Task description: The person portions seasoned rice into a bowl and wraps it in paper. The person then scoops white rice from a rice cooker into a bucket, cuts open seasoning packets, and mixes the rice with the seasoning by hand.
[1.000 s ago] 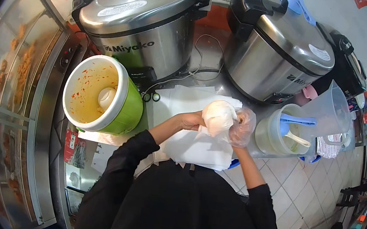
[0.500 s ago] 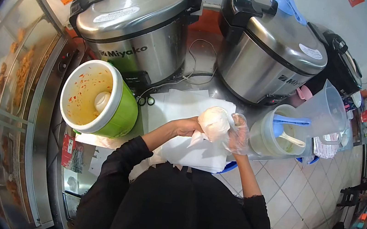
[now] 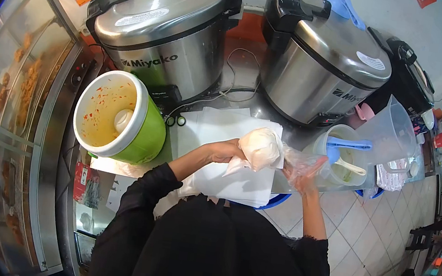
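My left hand [image 3: 226,151] is closed round the lower left side of a rounded white wrapped bundle [image 3: 260,148], with a paper corner hanging below it. Beneath the bundle lies a stack of white paper sheets [image 3: 210,178] on the metal counter. My right hand [image 3: 306,172], in a clear plastic glove, is just right of the bundle, apart from it, with its fingers spread and the loose plastic crumpled around them. Nothing shows in its grasp.
A green tub [image 3: 149,134] with sauce-stained walls stands at left, scissors [image 3: 176,121] beside it. Two large rice cookers [image 3: 185,72] stand behind. At right are a ladle container [image 3: 320,145] and a clear jug [image 3: 389,132]. A glass food cabinet [image 3: 39,142] borders the far left.
My right hand has moved off the bundle to the right, its glove now looser. My left hand still holds the bundle, which has shifted little in the last half second.
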`<control>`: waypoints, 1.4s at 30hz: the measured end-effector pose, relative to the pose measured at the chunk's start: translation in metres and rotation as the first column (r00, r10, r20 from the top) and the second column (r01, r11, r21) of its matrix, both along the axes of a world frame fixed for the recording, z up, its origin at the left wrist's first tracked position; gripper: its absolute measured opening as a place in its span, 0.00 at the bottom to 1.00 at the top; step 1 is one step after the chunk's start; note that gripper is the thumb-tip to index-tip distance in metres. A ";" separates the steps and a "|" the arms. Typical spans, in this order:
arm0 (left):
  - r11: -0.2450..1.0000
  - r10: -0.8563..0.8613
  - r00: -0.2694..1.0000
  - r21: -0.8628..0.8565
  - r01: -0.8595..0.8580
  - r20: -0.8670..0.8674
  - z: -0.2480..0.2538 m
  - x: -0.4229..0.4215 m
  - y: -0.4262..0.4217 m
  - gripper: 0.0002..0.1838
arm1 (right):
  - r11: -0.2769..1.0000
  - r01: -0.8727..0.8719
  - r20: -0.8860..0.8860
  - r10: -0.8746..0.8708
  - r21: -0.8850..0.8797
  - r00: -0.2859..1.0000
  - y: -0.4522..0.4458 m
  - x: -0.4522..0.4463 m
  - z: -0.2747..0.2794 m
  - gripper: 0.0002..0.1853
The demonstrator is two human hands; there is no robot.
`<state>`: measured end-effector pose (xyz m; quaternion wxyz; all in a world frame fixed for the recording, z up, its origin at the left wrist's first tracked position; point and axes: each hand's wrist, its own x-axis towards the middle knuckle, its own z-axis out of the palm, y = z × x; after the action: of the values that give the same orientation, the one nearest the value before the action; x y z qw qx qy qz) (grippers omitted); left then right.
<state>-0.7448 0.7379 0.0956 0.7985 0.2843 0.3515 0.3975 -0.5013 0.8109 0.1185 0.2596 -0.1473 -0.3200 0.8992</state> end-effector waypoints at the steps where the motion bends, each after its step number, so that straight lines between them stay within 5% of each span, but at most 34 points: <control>1: 1.000 -0.007 0.999 0.024 0.008 -0.054 0.005 0.001 -0.001 0.31 | 0.990 -0.088 0.173 0.069 0.108 0.982 0.016 0.011 -0.030 0.47; 3: 0.999 -0.012 0.994 0.049 0.018 -0.107 0.016 0.001 -0.001 0.29 | 0.961 -0.192 0.348 0.114 0.199 0.931 0.012 0.003 -0.020 0.45; 6: 0.985 -0.036 0.936 0.143 0.092 -0.351 0.031 0.003 0.001 0.26 | 0.969 -0.064 0.506 -0.068 0.239 0.860 -0.005 -0.019 0.023 0.37; 8: 0.965 -0.092 0.846 0.164 0.206 -0.526 0.042 0.007 0.004 0.26 | 0.918 -0.195 0.653 -0.086 0.345 0.752 -0.004 -0.021 0.038 0.29; 12: 0.931 0.025 0.780 0.299 0.210 -0.625 0.049 0.014 0.006 0.25 | 0.878 -0.312 0.643 0.007 0.362 0.766 -0.008 -0.034 0.048 0.26; 14: 0.869 0.274 0.606 0.463 0.177 -0.746 0.048 0.015 0.005 0.22 | 0.979 -0.095 0.606 -0.034 0.179 0.795 -0.015 -0.037 0.048 0.27; 15: 0.870 0.275 0.606 0.462 0.174 -0.747 0.049 0.015 0.004 0.22 | 0.979 -0.098 0.607 -0.031 0.178 0.794 -0.015 -0.037 0.045 0.27; 17: 0.833 0.364 0.284 0.447 0.326 -0.887 0.054 0.015 0.003 0.20 | 1.000 0.021 0.520 -0.023 0.010 0.854 -0.014 -0.039 0.036 0.28; 18: 0.836 0.363 0.282 0.444 0.322 -0.888 0.057 0.014 0.002 0.20 | 1.000 0.017 0.519 -0.018 0.007 0.854 -0.017 -0.040 0.032 0.28; 20: 0.820 0.278 0.064 0.272 0.504 -0.958 0.062 0.011 0.002 0.18 | 0.984 0.131 0.509 -0.051 -0.123 0.859 -0.027 -0.046 0.026 0.27; 25: 0.825 0.395 -0.232 0.233 0.514 -0.889 0.057 0.039 -0.005 0.14 | 0.904 0.252 0.312 -0.143 -0.344 0.939 -0.036 -0.057 0.007 0.26; 27: 0.530 0.844 -0.265 0.645 0.550 -0.467 0.037 0.048 -0.002 0.17 | 0.875 0.259 0.254 -0.164 -0.408 0.953 -0.038 -0.058 0.008 0.26; 30: 0.435 0.889 -0.101 0.754 0.492 -0.446 0.038 0.052 0.002 0.26 | 0.780 0.158 -0.028 -0.219 -0.606 0.975 -0.035 -0.057 0.012 0.24; 32: 0.397 0.895 0.011 0.807 0.437 -0.446 0.044 0.054 0.002 0.29 | 0.832 -0.013 -0.236 -0.142 -0.554 0.961 -0.035 -0.054 0.015 0.25; 33: 0.427 0.801 0.234 0.800 0.421 -0.551 0.047 0.053 0.002 0.35 | 0.833 -0.013 -0.233 -0.140 -0.553 0.962 -0.033 -0.052 0.009 0.25; 34: 0.457 0.656 0.442 0.788 0.413 -0.612 0.051 0.051 0.001 0.43 | 0.962 0.150 -0.059 -0.168 -0.226 0.984 -0.030 -0.049 -0.001 0.25; 35: 0.458 0.658 0.440 0.789 0.410 -0.611 0.061 0.051 -0.005 0.43 | 0.985 0.094 -0.106 -0.110 -0.141 0.988 -0.032 -0.043 0.010 0.26; 37: 0.414 0.535 0.637 0.830 0.374 -0.554 0.079 0.055 -0.019 0.52 | 0.999 0.002 -0.191 0.006 0.041 0.982 -0.036 -0.030 0.031 0.28; 39: 0.422 0.514 0.648 0.823 0.379 -0.562 0.071 0.062 -0.021 0.58 | 0.953 -0.068 -0.098 0.041 -0.294 0.994 -0.038 -0.033 0.046 0.29; 42: 0.406 0.596 0.673 0.888 0.216 -0.437 0.048 0.070 -0.020 0.59 | 0.986 -0.054 0.012 0.057 -0.155 0.998 -0.040 -0.035 0.049 0.30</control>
<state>-0.6748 0.7182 0.1441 0.2592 0.7428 0.3938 0.4754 -0.5360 0.7714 0.1676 0.2197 -0.1651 -0.2556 0.9269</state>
